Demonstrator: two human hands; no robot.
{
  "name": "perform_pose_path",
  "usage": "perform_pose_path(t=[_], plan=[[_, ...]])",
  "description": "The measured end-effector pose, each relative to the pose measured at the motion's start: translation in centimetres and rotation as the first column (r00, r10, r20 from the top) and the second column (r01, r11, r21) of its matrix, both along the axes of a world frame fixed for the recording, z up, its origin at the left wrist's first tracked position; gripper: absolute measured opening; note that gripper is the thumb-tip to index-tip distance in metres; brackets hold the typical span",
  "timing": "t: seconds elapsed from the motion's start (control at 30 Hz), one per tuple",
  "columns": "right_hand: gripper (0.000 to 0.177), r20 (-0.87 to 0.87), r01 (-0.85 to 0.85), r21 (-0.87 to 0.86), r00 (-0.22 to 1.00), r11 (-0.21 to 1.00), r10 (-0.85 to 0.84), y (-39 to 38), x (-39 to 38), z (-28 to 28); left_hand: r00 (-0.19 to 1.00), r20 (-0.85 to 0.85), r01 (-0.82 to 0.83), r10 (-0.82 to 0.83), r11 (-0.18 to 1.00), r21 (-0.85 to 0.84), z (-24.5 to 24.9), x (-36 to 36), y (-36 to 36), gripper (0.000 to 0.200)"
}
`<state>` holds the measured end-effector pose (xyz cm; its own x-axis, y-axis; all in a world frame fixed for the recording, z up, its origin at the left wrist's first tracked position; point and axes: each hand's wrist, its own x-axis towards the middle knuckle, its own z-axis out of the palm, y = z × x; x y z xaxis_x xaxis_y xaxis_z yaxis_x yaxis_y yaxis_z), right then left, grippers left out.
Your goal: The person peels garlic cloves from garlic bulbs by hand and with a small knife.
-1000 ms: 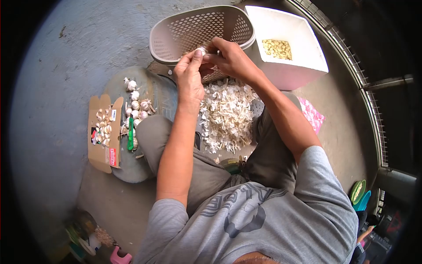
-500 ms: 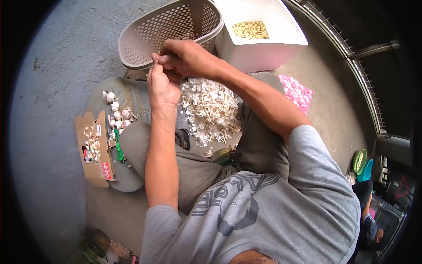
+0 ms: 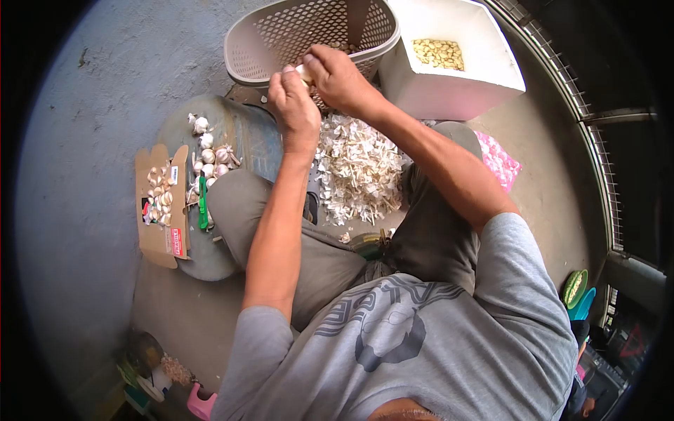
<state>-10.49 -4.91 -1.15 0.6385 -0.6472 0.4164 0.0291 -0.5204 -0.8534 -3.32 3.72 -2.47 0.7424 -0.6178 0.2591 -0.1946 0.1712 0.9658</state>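
Head view. Person seated on the floor (image 3: 91, 105), knees apart, both forearms reaching forward.

- Clove (image 3: 303, 71): held up in the air between the two hands, just in front of the basket's (image 3: 281, 35) near rim. I see only a small pale part of it; the rest is covered by fingers.
- Left hand (image 3: 293, 105): back of hand toward me, thumb and forefinger closed on the clove from its left and underside. Other fingers are curled in.
- Right hand (image 3: 338, 78): fingertips closed on the clove from the right and above, with the thumb tip against its top. The two hands touch at the fingertips around the clove.
- Basket: perforated, tilted toward the person, at the far edge of the floor area in view.
- White box (image 3: 449, 98): just beside the basket on its right, with peeled cloves (image 3: 439, 54) in its bottom.
- Peels (image 3: 358, 168): a loose heap on the floor between the legs, directly below the hands.
- Mat (image 3: 200, 256): round, by the left knee. Bulbs (image 3: 210, 156) are clustered at its far edge.
- Carton (image 3: 161, 210): open, at the mat's left edge, with more garlic inside. A green tool (image 3: 203, 203) lies beside it.
- Pink cloth (image 3: 498, 161): on the floor beyond the right knee.
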Motion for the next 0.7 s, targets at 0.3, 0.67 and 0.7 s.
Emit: perform_pose_path(t=[0.3,0.67,0.7], plan=[[0.022,0.003,-0.264,0.340,0.960,0.903,0.280,-1.2,-2.2,1.3,0.973,-0.202,0.100,-0.109,0.993,-0.056,-0.3,1.3,-1.2,0.030],[0.022,0.132,-0.276,0.528,0.961,0.803,0.243,-1.9,-2.7,1.5,0.971,-0.037,0.239,-0.237,0.971,0.030,0.5,1.5,-0.4,0.027],[0.022,0.090,-0.235,0.494,0.971,0.837,0.220,-1.9,-2.7,1.4,0.967,0.020,0.252,-0.254,0.966,0.063,0.8,1.4,-0.1,0.028]])
